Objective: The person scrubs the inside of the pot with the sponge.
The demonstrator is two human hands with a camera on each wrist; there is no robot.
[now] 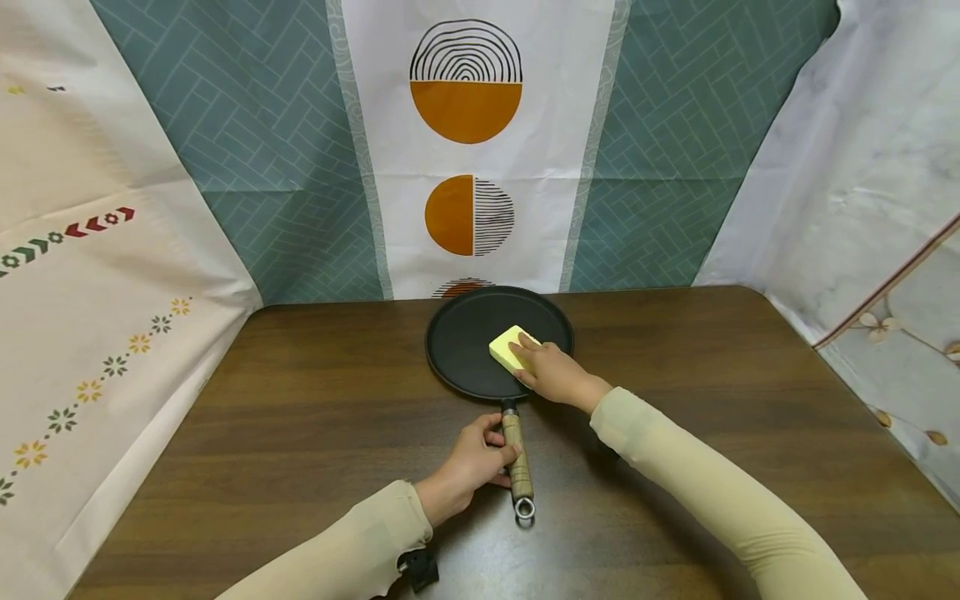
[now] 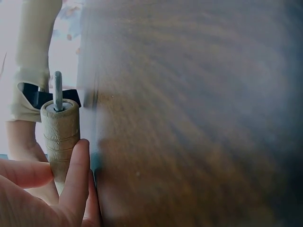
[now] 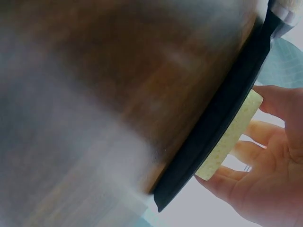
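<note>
A flat black pan (image 1: 463, 350) lies near the table's back edge, its wooden handle (image 1: 519, 467) pointing toward me and ending in a metal ring (image 1: 524, 508). My left hand (image 1: 472, 462) holds that handle between thumb and fingers; the left wrist view shows the grip around the wooden handle (image 2: 60, 127) close up. On the pan's surface is a yellow sponge (image 1: 504, 348), gripped from above by my right hand (image 1: 551, 371). In the right wrist view the sponge (image 3: 232, 137) lies flat against the pan (image 3: 213, 118), with thumb and fingers spread along its edges.
The brown wooden table (image 1: 337, 400) extends to both sides of the pan. Behind it hangs a green and white patterned cloth (image 1: 285, 208); pale cloths cover the left side (image 1: 97, 333) and the right side (image 1: 847, 250). A black wrist device (image 1: 420, 568) sits at the left sleeve.
</note>
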